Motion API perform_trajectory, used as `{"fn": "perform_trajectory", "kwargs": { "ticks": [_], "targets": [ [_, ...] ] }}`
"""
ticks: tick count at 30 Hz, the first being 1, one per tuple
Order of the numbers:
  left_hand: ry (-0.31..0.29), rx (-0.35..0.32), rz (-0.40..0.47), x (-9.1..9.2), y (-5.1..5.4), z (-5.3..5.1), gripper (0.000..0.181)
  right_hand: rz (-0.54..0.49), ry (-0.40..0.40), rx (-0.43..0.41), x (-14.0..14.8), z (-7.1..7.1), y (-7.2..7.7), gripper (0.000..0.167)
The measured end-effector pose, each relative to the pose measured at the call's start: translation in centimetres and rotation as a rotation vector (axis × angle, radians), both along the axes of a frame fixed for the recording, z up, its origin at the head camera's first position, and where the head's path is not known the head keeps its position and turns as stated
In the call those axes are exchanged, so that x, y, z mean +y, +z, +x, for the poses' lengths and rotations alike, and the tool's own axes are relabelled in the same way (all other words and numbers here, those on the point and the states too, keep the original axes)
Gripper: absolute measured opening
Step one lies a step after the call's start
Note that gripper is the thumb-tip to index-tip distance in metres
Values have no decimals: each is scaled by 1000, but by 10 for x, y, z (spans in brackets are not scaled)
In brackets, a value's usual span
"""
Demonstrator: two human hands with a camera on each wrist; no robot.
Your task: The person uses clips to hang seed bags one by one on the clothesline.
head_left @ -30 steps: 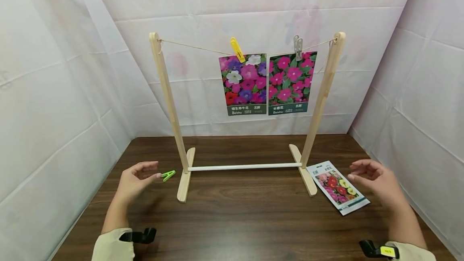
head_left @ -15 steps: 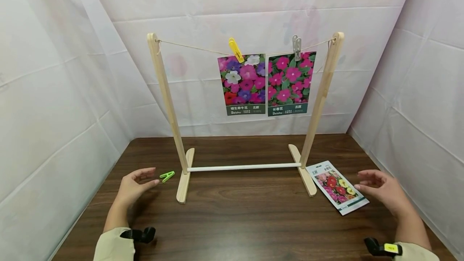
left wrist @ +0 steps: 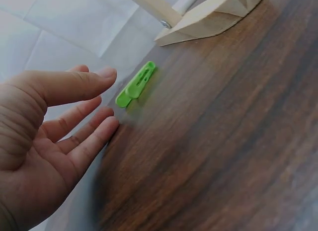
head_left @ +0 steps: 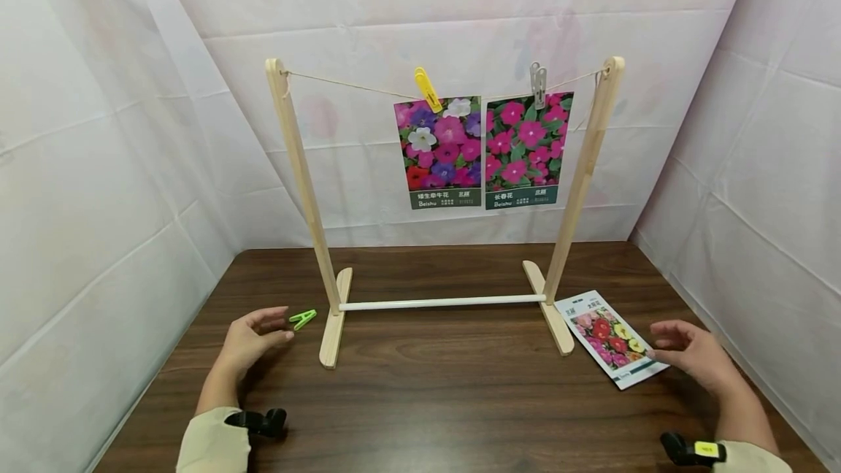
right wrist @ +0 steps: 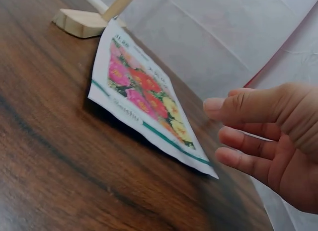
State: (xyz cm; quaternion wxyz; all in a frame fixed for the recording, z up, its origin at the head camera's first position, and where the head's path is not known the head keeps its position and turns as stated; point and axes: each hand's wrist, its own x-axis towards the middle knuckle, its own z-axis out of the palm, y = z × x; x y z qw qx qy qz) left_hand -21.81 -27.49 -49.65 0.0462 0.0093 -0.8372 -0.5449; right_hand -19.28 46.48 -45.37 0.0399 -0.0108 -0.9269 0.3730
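Observation:
My left hand [head_left: 248, 341] hovers low at the left of the table, its thumb and fingers apart with nothing between them. Just beyond its fingertips lies a green clothespin [left wrist: 136, 85], not touched in the left wrist view. On the right, a white seed packet [right wrist: 144, 99] printed with red, pink and yellow flowers lies flat on the table. My right hand [head_left: 699, 356] is beside the packet's right edge, thumb and fingers parted. A small gap separates the fingertips from the packet in the right wrist view.
A wooden stand [head_left: 305, 188] with a white crossbar [head_left: 443, 303] holds a string. A yellow clothespin [head_left: 428, 90] and a grey clothespin [head_left: 539, 86] hold two flower packets on it. One stand foot [head_left: 557, 320] adjoins the loose packet. White cloth [head_left: 118, 166] surrounds the table.
My right hand has moved down and slightly outward, to the packet's lower right edge. My left hand has lowered slightly beside the green clothespin. The hanging packets stay put.

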Motion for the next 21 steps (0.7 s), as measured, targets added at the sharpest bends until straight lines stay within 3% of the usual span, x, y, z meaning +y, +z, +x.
{"fn": "perform_trajectory", "kwargs": {
  "ticks": [5,10,16,21],
  "targets": [
    [-35,-18,29,6,-1,-4,68,28,3,-23,1,-3,-4,55],
    [-43,-4,-37,11,-1,-7,68,68,-20,-27,2,-5,-6,55],
    [-12,5,-113,11,-4,-10,63,78,2,-84,3,-6,-12,58],
    [9,3,-126,12,-6,-12,59,101,2,-78,2,-8,-13,57]
  ]
}}
